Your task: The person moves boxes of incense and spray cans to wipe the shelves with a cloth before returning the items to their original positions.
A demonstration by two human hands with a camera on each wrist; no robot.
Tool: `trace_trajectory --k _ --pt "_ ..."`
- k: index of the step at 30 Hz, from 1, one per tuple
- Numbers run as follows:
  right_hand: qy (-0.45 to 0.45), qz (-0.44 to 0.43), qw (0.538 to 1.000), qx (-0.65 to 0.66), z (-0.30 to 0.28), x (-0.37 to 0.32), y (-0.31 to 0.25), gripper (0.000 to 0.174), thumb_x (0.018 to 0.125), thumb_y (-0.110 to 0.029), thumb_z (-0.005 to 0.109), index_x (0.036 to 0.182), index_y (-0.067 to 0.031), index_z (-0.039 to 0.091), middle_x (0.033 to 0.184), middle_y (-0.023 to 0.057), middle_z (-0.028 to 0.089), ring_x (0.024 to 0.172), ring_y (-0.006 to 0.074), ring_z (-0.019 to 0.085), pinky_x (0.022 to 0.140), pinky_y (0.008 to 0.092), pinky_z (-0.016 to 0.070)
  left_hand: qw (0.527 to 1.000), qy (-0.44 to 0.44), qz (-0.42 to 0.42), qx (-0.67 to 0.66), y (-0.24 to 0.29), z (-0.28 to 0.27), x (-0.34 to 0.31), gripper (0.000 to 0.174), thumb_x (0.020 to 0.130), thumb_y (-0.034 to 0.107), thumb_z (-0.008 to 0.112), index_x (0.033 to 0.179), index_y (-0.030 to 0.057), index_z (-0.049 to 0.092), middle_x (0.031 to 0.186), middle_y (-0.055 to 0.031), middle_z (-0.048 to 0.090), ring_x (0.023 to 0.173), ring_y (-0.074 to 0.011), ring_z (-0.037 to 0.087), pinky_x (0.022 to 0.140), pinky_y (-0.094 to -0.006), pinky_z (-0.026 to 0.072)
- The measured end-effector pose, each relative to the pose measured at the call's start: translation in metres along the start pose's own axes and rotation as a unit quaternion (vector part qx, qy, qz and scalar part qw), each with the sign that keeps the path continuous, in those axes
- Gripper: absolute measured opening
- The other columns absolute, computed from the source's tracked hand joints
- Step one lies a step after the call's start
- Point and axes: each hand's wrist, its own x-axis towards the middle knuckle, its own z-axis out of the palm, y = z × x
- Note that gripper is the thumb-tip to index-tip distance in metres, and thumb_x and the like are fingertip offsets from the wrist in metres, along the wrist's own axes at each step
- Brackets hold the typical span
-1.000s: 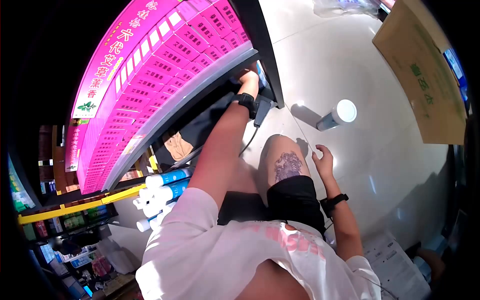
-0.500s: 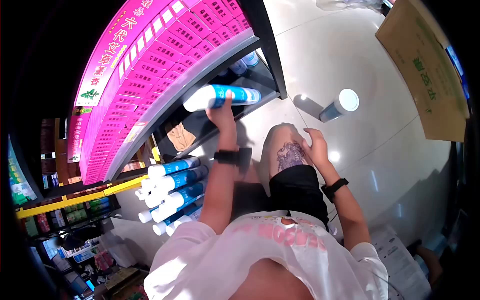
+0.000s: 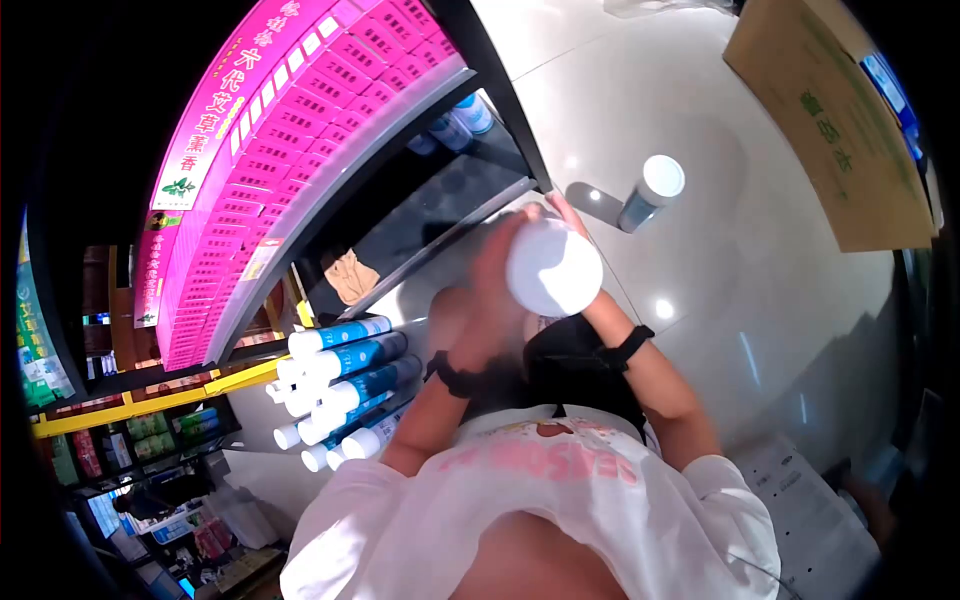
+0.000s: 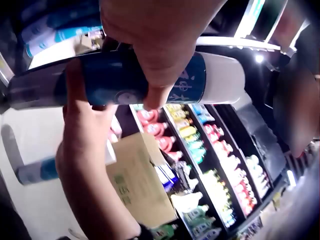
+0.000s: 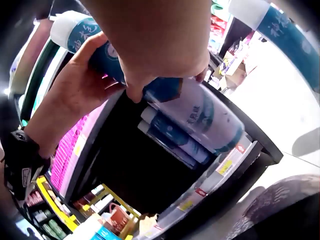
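Note:
Both hands hold a blue-and-white spray can (image 4: 115,82) with a white cap, raised in front of the body. In the head view its cap (image 3: 555,268) faces up towards the camera and hides most of the can. My left hand (image 5: 75,90) grips the can near the cap end, blurred in the head view. Further along, my right hand (image 4: 85,125) wraps its fingers round the body. Several similar cans (image 3: 350,385) lie stacked on their sides at the left. Another can (image 3: 652,195) stands upright on the floor at the right.
A black shelf (image 3: 430,200) bears a few cans (image 3: 460,125) at its far end and a tan cloth-like piece (image 3: 350,278). Pink boxes (image 3: 300,170) fill the tier above. A cardboard box (image 3: 825,130) stands at the right on the tiled floor.
The left hand has brought the can from the shelf to the front of the body, turning its cap upward. The right hand has come off the thigh and taken hold too.

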Motion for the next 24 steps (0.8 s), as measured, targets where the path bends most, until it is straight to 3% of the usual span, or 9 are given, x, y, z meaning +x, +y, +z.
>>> trace_trajectory --k 3,4,6,8,14,19,22,23,24 --pt "0.093 0.052 0.991 0.083 -0.036 -0.04 0.041 0.046 0.072 -0.011 0.068 0.115 -0.0027 0.052 0.109 0.0142 0.059 0.102 0.0219 0.057 0.086 0.0312 0.0444 0.999 -0.045 0.021 -0.008 0.039 0.038 0.016 0.052 0.065 0.013 0.072 0.111 -0.001 0.053 0.109 -0.0142 0.058 0.099 -0.0222 0.058 0.085 -0.0314 0.0447" --pt "0.074 -0.009 0.991 -0.11 -0.06 -0.052 0.032 0.039 0.072 -0.011 0.069 0.108 -0.0016 0.057 0.105 0.0133 0.061 0.102 0.0196 0.057 0.086 0.0313 0.0446 0.994 -0.088 -0.06 -0.026 0.023 0.059 0.015 0.062 0.056 0.013 0.079 0.111 0.0061 0.052 0.107 -0.0142 0.059 0.098 -0.0279 0.059 0.082 -0.0328 0.0467" --pt "0.107 0.068 0.988 -0.084 -0.096 -0.06 0.038 0.035 0.07 -0.012 0.07 0.102 -0.0015 0.06 0.101 0.0126 0.063 0.099 0.0212 0.058 0.084 0.0321 0.0452 0.987 -0.14 -0.08 -0.025 0.033 0.089 0.022 0.06 0.055 0.015 0.078 0.108 0.0061 0.052 0.098 -0.0152 0.061 0.092 -0.0279 0.06 0.078 -0.0333 0.0477" --pt "0.128 0.041 0.969 -0.208 -0.126 -0.065 0.035 0.037 0.07 -0.012 0.071 0.103 -0.0016 0.059 0.101 0.012 0.063 0.098 0.0226 0.059 0.082 0.0335 0.0452 0.976 -0.173 -0.064 -0.115 0.006 0.135 0.021 0.06 0.059 0.019 0.077 0.111 0.0044 0.051 0.099 -0.0143 0.062 0.094 -0.0264 0.061 0.078 -0.0324 0.0475" --pt "0.225 0.083 0.961 -0.139 -0.176 -0.098 0.064 0.05 0.07 -0.008 0.069 0.115 0.0019 0.051 0.112 0.0125 0.056 0.105 0.0225 0.054 0.09 0.036 0.0415 0.946 -0.266 -0.101 -0.152 -0.006 0.213 0.016 0.065 0.058 0.019 0.077 0.114 0.0026 0.048 0.104 -0.0157 0.059 0.099 -0.0276 0.058 0.083 -0.0337 0.0455" --pt "0.29 0.205 0.929 -0.105 -0.19 -0.135 0.124 0.053 0.056 -0.004 0.078 0.104 0.0044 0.056 0.1 0.013 0.061 0.093 0.0212 0.058 0.082 0.0333 0.0467 0.921 -0.388 -0.035 -0.006 -0.023 0.17 0.028 0.063 0.07 0.027 0.071 0.121 0.0019 0.045 0.12 -0.0192 0.049 0.11 -0.0307 0.049 0.092 -0.0353 0.0405" --pt "0.336 0.162 0.923 -0.1 -0.189 -0.145 0.142 0.053 0.057 -0.006 0.079 0.103 0.0057 0.056 0.1 0.0136 0.061 0.092 0.0222 0.058 0.083 0.0346 0.0464 0.916 -0.377 -0.043 0.13 -0.076 0.097 0.029 0.054 0.074 0.028 0.068 0.117 0.002 0.049 0.122 -0.0185 0.047 0.114 -0.0314 0.045 0.093 -0.0367 0.0384" --pt "0.439 0.182 0.805 0.355 -0.185 -0.143 0.139 0.049 0.06 0.0 0.077 0.103 0.0091 0.054 0.099 0.0146 0.06 0.089 0.0215 0.058 0.082 0.0331 0.0479 0.924 -0.344 -0.117 0.121 -0.088 0.067 0.032 0.052 0.075 0.028 0.067 0.116 0.0021 0.05 0.12 -0.0179 0.048 0.113 -0.0312 0.045 0.094 -0.0366 0.0379" --pt "0.428 0.2 0.807 0.355 -0.181 -0.141 0.128 0.049 0.06 0.0 0.077 0.103 0.0091 0.054 0.099 0.0146 0.06 0.089 0.0215 0.058 0.082 0.0331 0.0479 0.926 -0.307 -0.192 0.109 -0.101 0.036 0.036 0.049 0.075 0.028 0.066 0.114 0.0023 0.051 0.118 -0.0173 0.049 0.112 -0.031 0.046 0.094 -0.0365 0.0375"
